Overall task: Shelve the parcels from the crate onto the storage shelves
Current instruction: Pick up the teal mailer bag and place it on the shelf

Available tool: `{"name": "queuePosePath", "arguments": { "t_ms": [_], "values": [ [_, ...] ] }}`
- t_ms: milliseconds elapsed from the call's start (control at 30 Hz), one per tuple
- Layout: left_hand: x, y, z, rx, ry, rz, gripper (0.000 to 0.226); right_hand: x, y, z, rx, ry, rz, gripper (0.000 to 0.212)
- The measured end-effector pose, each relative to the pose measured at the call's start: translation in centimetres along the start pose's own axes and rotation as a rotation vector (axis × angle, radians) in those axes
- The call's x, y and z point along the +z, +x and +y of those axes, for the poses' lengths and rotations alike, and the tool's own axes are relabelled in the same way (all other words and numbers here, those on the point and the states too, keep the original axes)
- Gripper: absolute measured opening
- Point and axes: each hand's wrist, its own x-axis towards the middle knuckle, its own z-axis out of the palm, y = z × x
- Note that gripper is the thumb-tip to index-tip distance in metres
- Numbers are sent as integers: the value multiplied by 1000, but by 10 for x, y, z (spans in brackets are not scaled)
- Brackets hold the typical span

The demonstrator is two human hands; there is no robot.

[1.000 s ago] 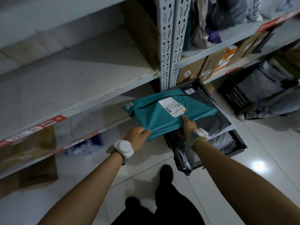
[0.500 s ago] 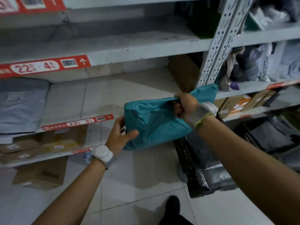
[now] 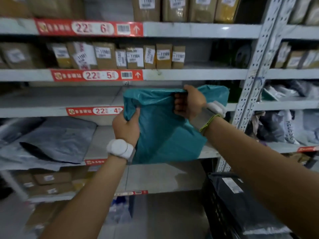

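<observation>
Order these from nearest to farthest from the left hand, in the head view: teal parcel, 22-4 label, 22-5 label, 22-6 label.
1. teal parcel, gripped by the left hand.
2. 22-4 label, just left of the hand.
3. 22-5 label, one shelf higher.
4. 22-6 label, highest shelf.

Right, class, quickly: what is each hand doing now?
Left hand: holds the teal parcel by its left edge.
Right hand: grips the parcel's top edge.
</observation>
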Motion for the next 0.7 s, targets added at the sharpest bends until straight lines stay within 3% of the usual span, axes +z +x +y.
{"name": "queuePosePath", "arguments": {
  "t_ms": [133,200,300,367,400,433,467,533,667,700],
  "values": [
    [-7,32,34,65,101,15,37,4,-23,27,-90,95,25,57],
    [-3,40,56,158,161,-3,35,-1,-29,55,-19,151,51,53],
    [5,39,85,357,284,-40,32,3,-44,96,229,303,90,54],
    [12,30,97,538,369,-57,28,8,-46,110,415,458,96,77],
    [15,22,100,643,414,-74,24,10,-44,114,455,595,71,108],
    [18,13,102,742,436,-112,18,11,-45,113,448,738,11,130],
    [20,4,100,801,443,-168,13,13,-45,112,384,913,-66,132],
    [19,-6,89,803,480,-269,7,15,-42,110,322,1129,-151,118],
    [6,-22,70,746,542,-362,2,16,-38,117,213,1077,-217,102],
    [4,-29,69,766,554,-389,11,17,-37,118,145,1046,-204,94]
  ]
}}
